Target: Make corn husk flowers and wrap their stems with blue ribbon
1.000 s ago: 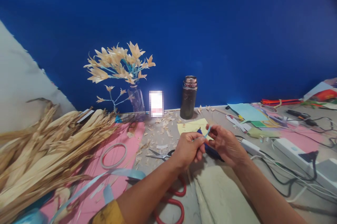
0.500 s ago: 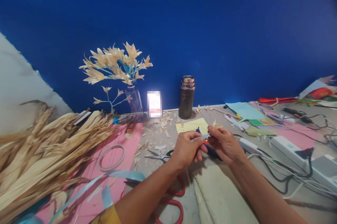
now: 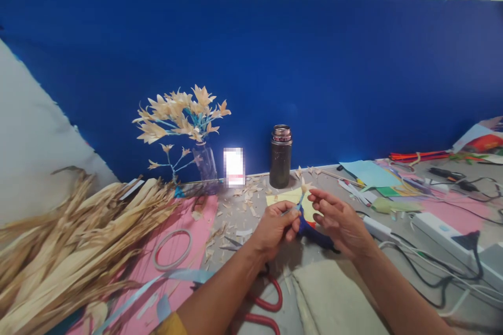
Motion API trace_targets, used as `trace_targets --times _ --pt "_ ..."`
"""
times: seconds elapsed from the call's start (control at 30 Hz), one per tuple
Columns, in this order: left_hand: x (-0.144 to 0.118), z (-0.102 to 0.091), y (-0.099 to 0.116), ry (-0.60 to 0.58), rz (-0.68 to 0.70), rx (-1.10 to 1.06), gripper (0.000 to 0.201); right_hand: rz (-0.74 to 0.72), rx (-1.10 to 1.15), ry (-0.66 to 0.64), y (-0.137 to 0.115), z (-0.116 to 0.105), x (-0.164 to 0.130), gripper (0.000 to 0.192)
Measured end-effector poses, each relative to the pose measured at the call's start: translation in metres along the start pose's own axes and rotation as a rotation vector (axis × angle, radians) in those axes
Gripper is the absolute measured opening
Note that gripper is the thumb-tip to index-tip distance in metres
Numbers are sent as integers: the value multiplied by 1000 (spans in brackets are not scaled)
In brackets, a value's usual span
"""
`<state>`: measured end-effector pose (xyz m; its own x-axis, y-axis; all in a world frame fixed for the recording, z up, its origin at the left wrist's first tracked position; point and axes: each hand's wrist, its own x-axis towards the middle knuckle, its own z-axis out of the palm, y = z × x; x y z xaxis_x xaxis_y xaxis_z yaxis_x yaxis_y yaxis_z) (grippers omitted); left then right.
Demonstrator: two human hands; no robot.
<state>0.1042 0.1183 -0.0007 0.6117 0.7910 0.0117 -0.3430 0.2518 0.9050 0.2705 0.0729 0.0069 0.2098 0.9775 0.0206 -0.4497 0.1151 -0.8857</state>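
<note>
Between both hands, a small husk flower on a blue stem.

Left hand pinches the flower stem; right hand hovers just beside it, fingers spread, holding nothing. Glue gun lies under them, yellow paper just beyond, flask farther back, tape roll left.

We see a deep blue backdrop behind a grey tabletop, pale tan husks, a pink sheet, a yellow paper, a dark flask, and red-handled scissors.
</note>
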Motion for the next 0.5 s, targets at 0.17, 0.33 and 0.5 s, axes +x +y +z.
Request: trace_targets --times 0.17,0.33,0.5 --pt "0 -2 -1 -83 -46 -137 37 -50 -165 47 14 -8 5 35" --pt "-4 -5 5 -169 -96 -175 41 -151 -354 43 14 -10 6 35" --pt "-1 -5 5 -61 -87 -105 40 -175 -465 -4 5 0 0 38"
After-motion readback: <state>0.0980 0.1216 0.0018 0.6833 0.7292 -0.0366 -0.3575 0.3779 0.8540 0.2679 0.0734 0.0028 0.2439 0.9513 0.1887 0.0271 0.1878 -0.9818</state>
